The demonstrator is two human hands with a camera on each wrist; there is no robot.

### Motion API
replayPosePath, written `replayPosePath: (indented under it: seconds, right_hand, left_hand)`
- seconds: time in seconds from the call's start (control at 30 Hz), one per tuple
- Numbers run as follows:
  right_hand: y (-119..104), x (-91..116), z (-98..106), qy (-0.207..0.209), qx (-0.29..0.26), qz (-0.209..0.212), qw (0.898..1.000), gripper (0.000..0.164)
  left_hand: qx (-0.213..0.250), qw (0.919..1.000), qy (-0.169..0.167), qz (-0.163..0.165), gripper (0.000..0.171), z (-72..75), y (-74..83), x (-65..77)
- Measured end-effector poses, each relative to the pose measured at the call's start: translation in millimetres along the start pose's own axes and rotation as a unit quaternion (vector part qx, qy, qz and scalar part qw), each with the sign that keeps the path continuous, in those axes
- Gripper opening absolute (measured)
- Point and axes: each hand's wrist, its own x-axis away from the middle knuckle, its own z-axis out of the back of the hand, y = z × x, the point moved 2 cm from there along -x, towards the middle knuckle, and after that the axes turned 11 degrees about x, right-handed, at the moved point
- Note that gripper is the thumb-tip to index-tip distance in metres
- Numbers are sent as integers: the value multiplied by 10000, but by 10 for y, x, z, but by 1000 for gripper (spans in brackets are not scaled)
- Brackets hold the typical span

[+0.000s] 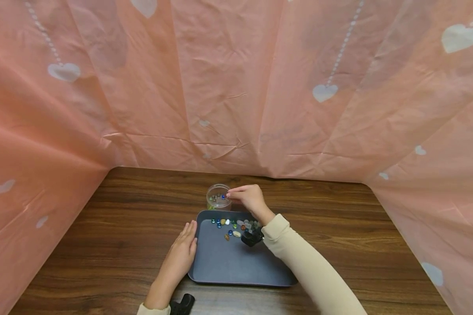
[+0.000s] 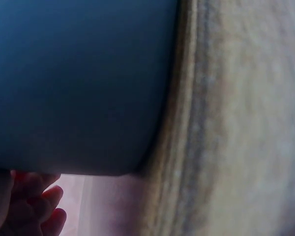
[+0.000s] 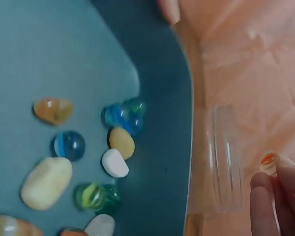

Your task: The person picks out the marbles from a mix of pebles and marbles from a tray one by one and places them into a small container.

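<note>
Between the thumb and fingertips of my right hand (image 1: 251, 199) is a clear marble (image 3: 269, 164) with an orange swirl. That hand is over the right side of the rim of a clear round jar (image 1: 211, 205), which has several marbles inside. My left hand (image 1: 182, 249) lies with straight fingers along the left edge of a grey tray (image 1: 236, 267). In the tray's far part lie blue and green marbles (image 3: 71, 145), a white pebble (image 3: 115, 163), a large cream pebble (image 3: 46, 183) and a brownish stone (image 3: 53, 110).
The jar stands on the brown wooden table (image 1: 142, 210) just behind the tray. Pale translucent stones (image 1: 247, 224) are grouped at the tray's far right, partly behind the right wrist camera (image 1: 252, 238). Pink curtains (image 1: 220, 87) with white hearts surround the table.
</note>
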Motion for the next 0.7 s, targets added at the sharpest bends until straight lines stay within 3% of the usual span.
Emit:
replayPosePath:
  seconds: [0.1,0.2,0.5,0.7]
  right_hand:
    - [-49,-36,-33,381,1394,497,9882,17]
    - [-88,-64,-63,544,2224,858,9697,13]
    - [-140,-81,-134,577,2760,1285,9508,7]
    - [-139,-69,-106,604,2670,1282,9532,10]
  left_hand:
    - [15,10000,-15,35,46,-2,-5,1]
    - [16,10000,-17,65,46,-6,-11,-2]
    - [25,10000,-35,65,46,-3,-15,-1]
    - [46,10000,-22,50,46,2,-22,-3]
